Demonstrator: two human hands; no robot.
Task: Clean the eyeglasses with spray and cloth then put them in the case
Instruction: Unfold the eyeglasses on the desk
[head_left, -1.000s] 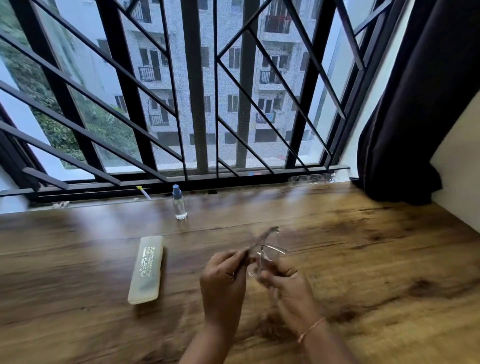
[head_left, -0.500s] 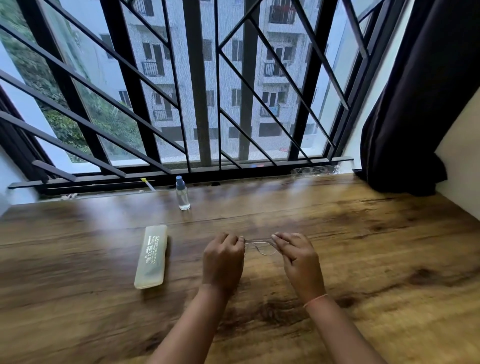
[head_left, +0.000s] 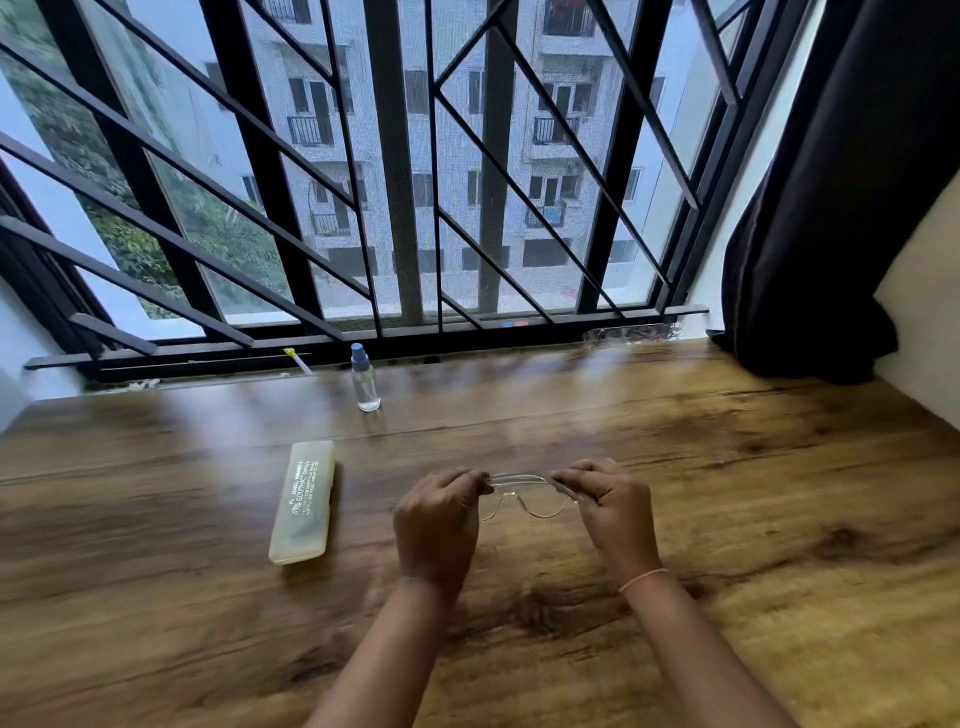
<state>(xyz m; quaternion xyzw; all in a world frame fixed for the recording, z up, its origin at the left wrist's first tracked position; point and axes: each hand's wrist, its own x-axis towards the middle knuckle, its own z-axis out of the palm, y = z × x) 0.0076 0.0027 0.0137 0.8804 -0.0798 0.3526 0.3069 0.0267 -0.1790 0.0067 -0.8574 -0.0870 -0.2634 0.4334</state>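
Clear-framed eyeglasses (head_left: 522, 493) are held level just above the wooden table (head_left: 753, 493), lenses hanging down. My left hand (head_left: 436, 519) pinches the left end of the frame and my right hand (head_left: 613, 506) pinches the right end. A pale yellow case (head_left: 303, 501) lies shut on the table to the left of my left hand. A small clear spray bottle (head_left: 365, 379) with a blue cap stands upright near the window. No cloth is in view.
A black window grille (head_left: 395, 208) runs along the table's far edge. A dark curtain (head_left: 841, 197) hangs at the right. A yellow-tipped stick (head_left: 297, 359) lies on the sill, and crumpled clear plastic (head_left: 631, 332) lies at the back right.
The glasses went from tilted upright with an arm sticking up to level between both hands. My hands moved apart to the two ends of the frame.
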